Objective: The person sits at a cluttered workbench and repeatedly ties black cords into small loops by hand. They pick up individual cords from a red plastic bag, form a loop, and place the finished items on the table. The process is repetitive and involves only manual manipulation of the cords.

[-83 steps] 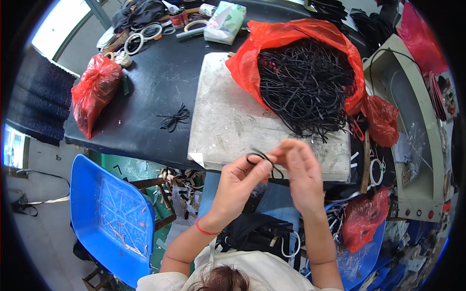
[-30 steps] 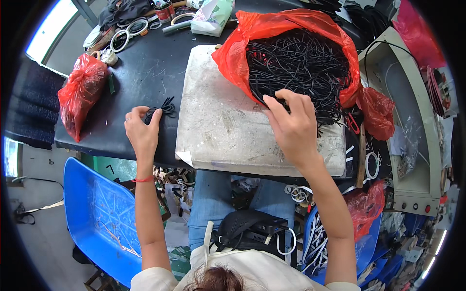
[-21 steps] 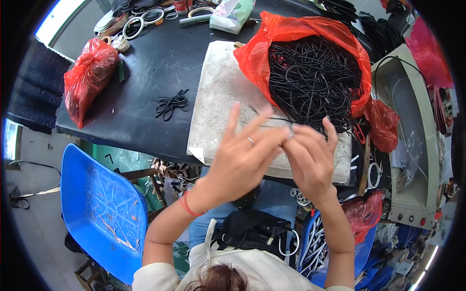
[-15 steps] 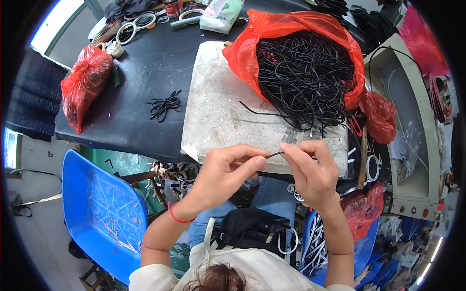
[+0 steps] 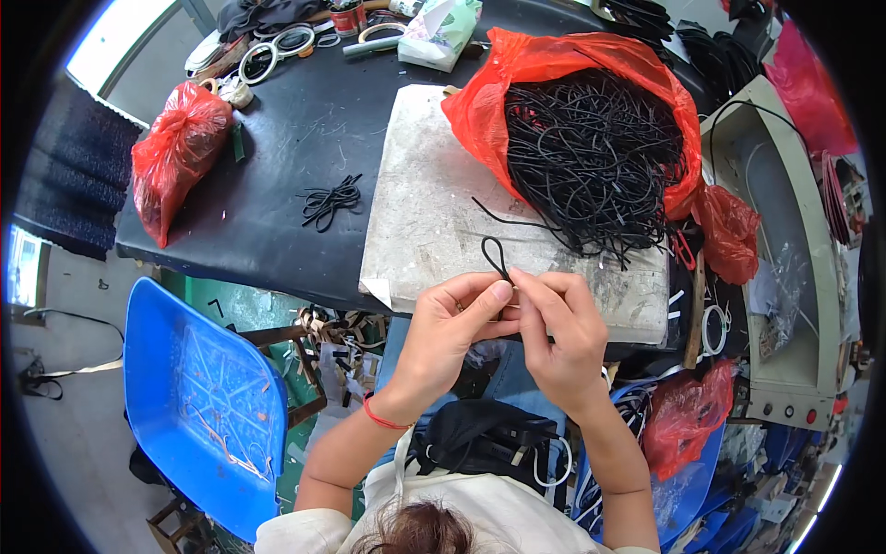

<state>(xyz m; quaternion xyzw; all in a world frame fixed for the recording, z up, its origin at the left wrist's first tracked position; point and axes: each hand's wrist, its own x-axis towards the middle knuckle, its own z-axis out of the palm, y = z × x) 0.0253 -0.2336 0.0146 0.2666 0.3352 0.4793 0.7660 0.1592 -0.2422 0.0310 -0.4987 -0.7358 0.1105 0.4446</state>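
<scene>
On the black bench, at one o'clock from the hands, an open red bag spills loose black cords over the pale board; plenty looks unworked. The left hand pinches one cord; the right hand seems to nip it too. At ten o'clock lies a gathered bundle, seemingly done. Their little loop, pointing to twelve, looks half-made.

This is looking like a workshop: cords are spilling from a bag at two o'clock, tapes are lying at eleven, scraps are littering the floor at eight, a knobbed casing is sitting at three.
</scene>
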